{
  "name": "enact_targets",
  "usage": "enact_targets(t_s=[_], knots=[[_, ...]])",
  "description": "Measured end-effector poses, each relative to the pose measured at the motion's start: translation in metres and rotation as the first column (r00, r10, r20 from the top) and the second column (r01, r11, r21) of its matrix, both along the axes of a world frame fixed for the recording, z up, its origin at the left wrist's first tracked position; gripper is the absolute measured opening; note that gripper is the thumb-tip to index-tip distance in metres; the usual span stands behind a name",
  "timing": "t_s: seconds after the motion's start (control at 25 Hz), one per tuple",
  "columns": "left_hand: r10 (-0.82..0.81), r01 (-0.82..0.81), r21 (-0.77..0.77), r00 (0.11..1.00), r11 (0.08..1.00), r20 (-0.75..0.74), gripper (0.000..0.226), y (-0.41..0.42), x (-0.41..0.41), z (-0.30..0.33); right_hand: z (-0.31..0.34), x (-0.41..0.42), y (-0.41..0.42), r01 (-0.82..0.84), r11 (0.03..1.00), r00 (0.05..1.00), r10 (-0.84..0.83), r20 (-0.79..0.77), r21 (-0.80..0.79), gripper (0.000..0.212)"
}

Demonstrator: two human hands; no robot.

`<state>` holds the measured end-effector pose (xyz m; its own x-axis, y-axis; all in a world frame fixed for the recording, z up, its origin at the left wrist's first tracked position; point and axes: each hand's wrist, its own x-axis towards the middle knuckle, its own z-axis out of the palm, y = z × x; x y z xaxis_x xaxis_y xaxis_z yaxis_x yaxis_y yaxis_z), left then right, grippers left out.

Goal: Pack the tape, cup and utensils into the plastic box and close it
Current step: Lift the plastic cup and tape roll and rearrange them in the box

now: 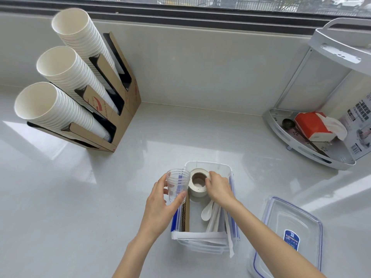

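Pale grey countertop (80,197) runs up to a window sill, and on it sits the clear rectangular plastic box (208,164) with blue side clips. Inside the box, at its far end, the white roll of tape with a brown cardboard core (197,185) stands on its flat side; the right hand (217,188) has its fingers curled over the roll's rim and into the core, gripping it. Just left of that grip, at the box's left wall, the left hand (160,205) holds the clear ribbed plastic cup (177,186) upright, thumb and fingers wrapped round its side. Nearer the person than the taped grip, white plastic utensils (209,214), a spoon among them, lie along the box floor beside a brown corrugated cardboard strip (186,214). To the right of the box, the clear lid with a blue seal (289,231) lies flat, off the box. Far left of both hands, a cardboard holder (124,115) carries 3 stacks of white paper cups (58,67). Far right, a white corner rack (313,149) holds an orange tissue pack (313,125).
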<state>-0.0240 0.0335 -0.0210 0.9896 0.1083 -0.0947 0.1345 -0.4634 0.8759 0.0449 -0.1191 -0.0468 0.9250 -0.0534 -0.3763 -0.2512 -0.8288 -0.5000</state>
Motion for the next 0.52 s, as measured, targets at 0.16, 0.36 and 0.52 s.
enact_targets(t_s=[0.16, 0.36, 0.52], knots=[[0.021, -0.021, -0.007, 1.000, 1.000, 0.000, 0.063, -0.002, 0.002, 0.002, 0.015, -0.009, -0.006, -0.029, 0.998, 0.998, 0.025, 0.066, 0.051, 0.039], [-0.040, 0.040, -0.031, 0.999, 0.999, 0.003, 0.069, -0.013, 0.004, 0.008, 0.047, -0.030, -0.013, -0.123, 0.918, 0.975, 0.040, 0.220, 0.378, 0.035], [-0.088, 0.087, -0.044, 0.996, 0.995, -0.016, 0.059, -0.021, 0.003, 0.004, 0.054, -0.043, -0.013, -0.201, 0.870, 0.960, 0.082, 0.269, 0.451, 0.031]])
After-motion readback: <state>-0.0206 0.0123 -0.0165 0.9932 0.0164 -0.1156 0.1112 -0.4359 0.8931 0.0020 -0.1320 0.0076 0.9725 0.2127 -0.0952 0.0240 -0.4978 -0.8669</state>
